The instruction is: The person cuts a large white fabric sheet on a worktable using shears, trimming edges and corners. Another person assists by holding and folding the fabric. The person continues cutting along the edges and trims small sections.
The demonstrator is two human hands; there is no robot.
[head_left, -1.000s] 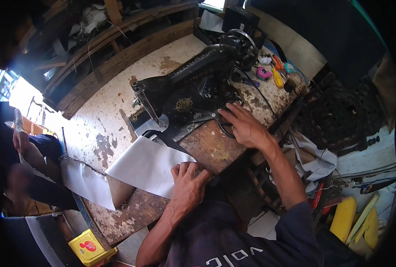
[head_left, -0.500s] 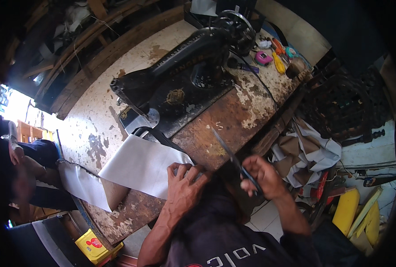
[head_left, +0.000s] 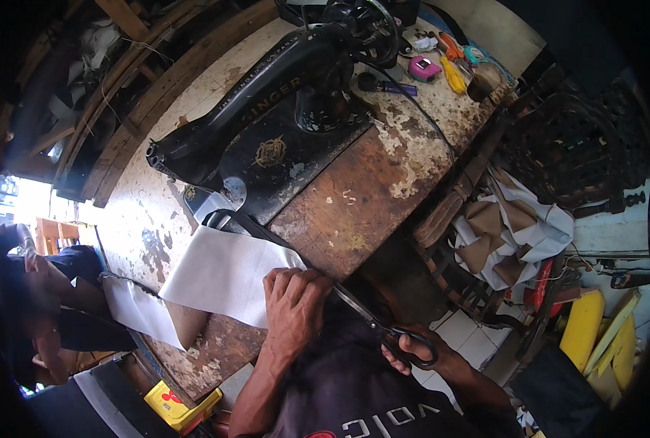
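My left hand is closed on the right end of a pale grey sheet of leatherette, fingers curled over its edge. The sheet lies on the worn sewing table, and its folded left part shows a brown back. A black strip runs along its far edge toward the needle area of a black sewing machine. In my right hand are scissors with black handles. Their blades look together, and the tip points up-left, close beside my left fingers.
At the far right of the table lie a pink tape measure, a yellow-handled tool and a purple tool. Crumpled grey-brown material sits to the right, above yellow foam pieces. Another person is at the left.
My right hand has come down and slightly left, bringing the scissors' tip from over the table edge to beside my left hand. My left hand keeps hold of the leatherette. The view has shifted slightly.
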